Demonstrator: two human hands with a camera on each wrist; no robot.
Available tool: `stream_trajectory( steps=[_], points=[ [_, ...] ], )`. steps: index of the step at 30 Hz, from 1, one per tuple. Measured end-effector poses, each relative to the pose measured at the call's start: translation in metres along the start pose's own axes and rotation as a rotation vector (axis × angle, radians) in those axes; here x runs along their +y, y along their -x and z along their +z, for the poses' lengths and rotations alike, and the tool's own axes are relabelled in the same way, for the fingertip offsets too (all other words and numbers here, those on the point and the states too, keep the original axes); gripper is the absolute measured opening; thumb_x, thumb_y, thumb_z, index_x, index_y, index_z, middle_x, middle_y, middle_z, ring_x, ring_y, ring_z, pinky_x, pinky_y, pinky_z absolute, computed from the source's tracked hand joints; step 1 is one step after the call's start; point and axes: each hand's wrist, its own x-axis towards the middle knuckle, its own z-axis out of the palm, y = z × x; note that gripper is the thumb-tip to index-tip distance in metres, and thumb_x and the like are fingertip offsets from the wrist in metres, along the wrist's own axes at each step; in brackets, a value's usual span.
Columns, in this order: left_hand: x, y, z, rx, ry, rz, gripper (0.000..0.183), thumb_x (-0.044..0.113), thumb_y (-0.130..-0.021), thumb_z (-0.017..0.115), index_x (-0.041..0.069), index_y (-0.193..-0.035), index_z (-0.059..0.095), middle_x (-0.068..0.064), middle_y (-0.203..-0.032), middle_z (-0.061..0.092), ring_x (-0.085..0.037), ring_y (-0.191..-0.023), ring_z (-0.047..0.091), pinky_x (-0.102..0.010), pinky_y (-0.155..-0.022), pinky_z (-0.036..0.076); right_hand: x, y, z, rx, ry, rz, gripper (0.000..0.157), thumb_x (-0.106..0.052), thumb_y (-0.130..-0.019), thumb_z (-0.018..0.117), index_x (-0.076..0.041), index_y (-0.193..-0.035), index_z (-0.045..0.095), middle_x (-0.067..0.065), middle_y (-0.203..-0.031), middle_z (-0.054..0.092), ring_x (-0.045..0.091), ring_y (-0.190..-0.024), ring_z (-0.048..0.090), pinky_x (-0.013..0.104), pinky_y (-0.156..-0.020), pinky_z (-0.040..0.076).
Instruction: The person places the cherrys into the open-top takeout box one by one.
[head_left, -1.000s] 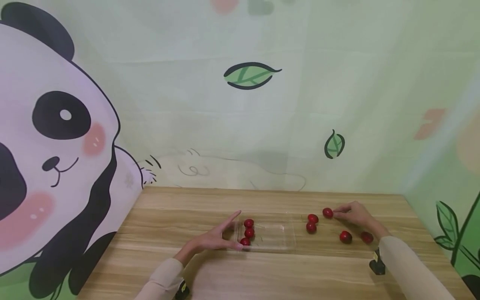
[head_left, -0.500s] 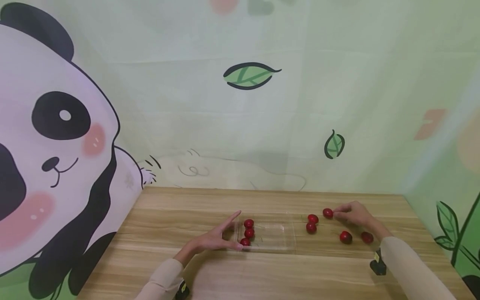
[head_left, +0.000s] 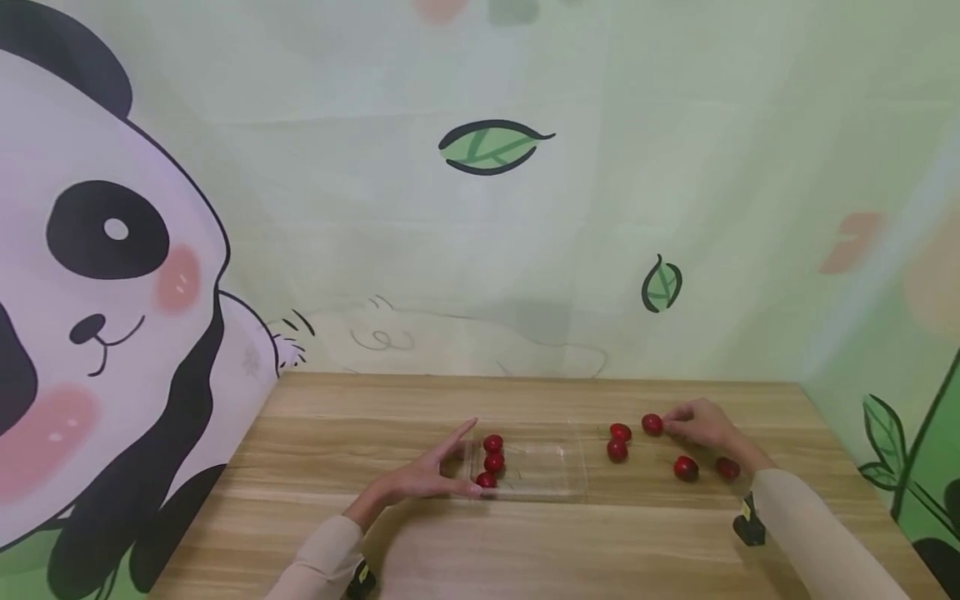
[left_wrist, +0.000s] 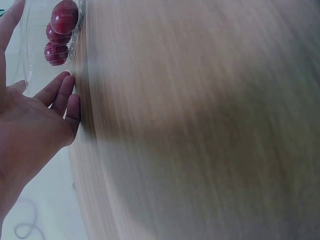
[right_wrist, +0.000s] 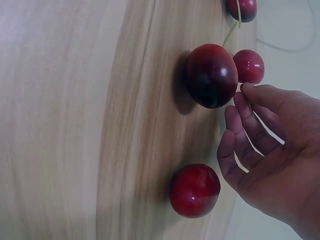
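Note:
A clear plastic box (head_left: 547,496) lies on the table with three red cherries (head_left: 493,462) lined up inside its left end. My left hand (head_left: 420,477) spans that end, thumb at the near corner and index finger stretched out at the far one. In the left wrist view, the other fingers (left_wrist: 63,92) extend beside the box wall. At the right, my right hand (head_left: 703,425) has thumb and index fingertips together at the right side of a cherry (head_left: 652,424), pinching there. The right wrist view shows this cherry (right_wrist: 249,66) just beyond the thumb tip, partly behind a darker cherry (right_wrist: 212,75).
Two cherries (head_left: 617,451) touch each other between the box and the right hand. Nearer the right sleeve lie a dark red cherry (head_left: 686,468) and another cherry (head_left: 727,467). A printed cloth (head_left: 360,208) with a panda hangs behind the wooden table (head_left: 450,550).
The head view has shifted slightly, so everything appears a little further left. Both hands, the box and the cherries keep their places.

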Motion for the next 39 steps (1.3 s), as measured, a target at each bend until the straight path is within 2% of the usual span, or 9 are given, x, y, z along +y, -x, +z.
stream_trajectory(
  steps=[8, 17, 25, 33, 35, 39],
  points=[
    [0.0, 0.0, -0.001, -0.002, 0.004, 0.001, 0.11, 0.04, -0.086, 0.082, 0.029, -0.166, 0.007, -0.021, -0.165, 0.031, -0.041, -0.154, 0.026, -0.07, -0.12, 0.021, -0.006, 0.005, -0.002, 0.017, -0.004, -0.01, 0.021, -0.009, -0.098, 0.064, 0.007, -0.11, 0.072, 0.019, -0.103, 0.073, 0.022, -0.087, 0.063, 0.031, -0.072, 0.056],
    [0.001, -0.001, 0.0, 0.006, 0.0, -0.002, 0.11, 0.041, -0.085, 0.083, 0.028, -0.166, 0.008, -0.022, -0.166, 0.028, -0.041, -0.155, 0.024, -0.071, -0.12, 0.022, -0.027, 0.01, -0.002, 0.083, 0.034, -0.078, 0.023, -0.017, -0.099, 0.066, 0.001, -0.11, 0.075, 0.021, -0.11, 0.076, 0.033, -0.1, 0.07, 0.048, -0.088, 0.059],
    [0.003, 0.003, -0.001, 0.007, -0.006, -0.012, 0.109, 0.041, -0.086, 0.082, 0.032, -0.166, 0.008, -0.022, -0.166, 0.028, -0.042, -0.155, 0.024, -0.072, -0.119, 0.021, -0.048, 0.008, 0.006, 0.093, 0.027, -0.171, 0.019, -0.016, -0.098, 0.068, 0.0, -0.106, 0.076, 0.017, -0.104, 0.078, 0.027, -0.095, 0.071, 0.044, -0.086, 0.06],
    [0.001, 0.004, -0.004, 0.009, -0.015, -0.02, 0.11, 0.041, -0.086, 0.082, 0.028, -0.166, 0.008, -0.021, -0.166, 0.029, -0.042, -0.155, 0.024, -0.072, -0.119, 0.023, -0.072, 0.006, 0.014, 0.07, -0.059, -0.182, 0.02, -0.013, -0.099, 0.067, 0.001, -0.109, 0.076, 0.018, -0.108, 0.077, 0.03, -0.101, 0.071, 0.047, -0.092, 0.059],
    [0.001, 0.001, -0.002, 0.002, -0.015, -0.016, 0.11, 0.042, -0.086, 0.082, 0.028, -0.166, 0.008, -0.021, -0.166, 0.029, -0.042, -0.155, 0.024, -0.072, -0.119, 0.023, -0.077, 0.008, 0.015, 0.062, -0.07, -0.18, 0.019, -0.013, -0.099, 0.066, 0.001, -0.11, 0.076, 0.017, -0.109, 0.077, 0.029, -0.101, 0.071, 0.045, -0.091, 0.059],
    [0.0, -0.003, 0.001, -0.002, -0.015, -0.012, 0.11, 0.043, -0.085, 0.082, 0.029, -0.166, 0.008, -0.02, -0.166, 0.029, -0.041, -0.155, 0.024, -0.072, -0.119, 0.023, -0.086, 0.011, 0.019, 0.036, -0.084, -0.198, 0.019, -0.013, -0.099, 0.067, 0.0, -0.11, 0.076, 0.015, -0.105, 0.078, 0.02, -0.094, 0.07, 0.033, -0.084, 0.059]
  ],
)
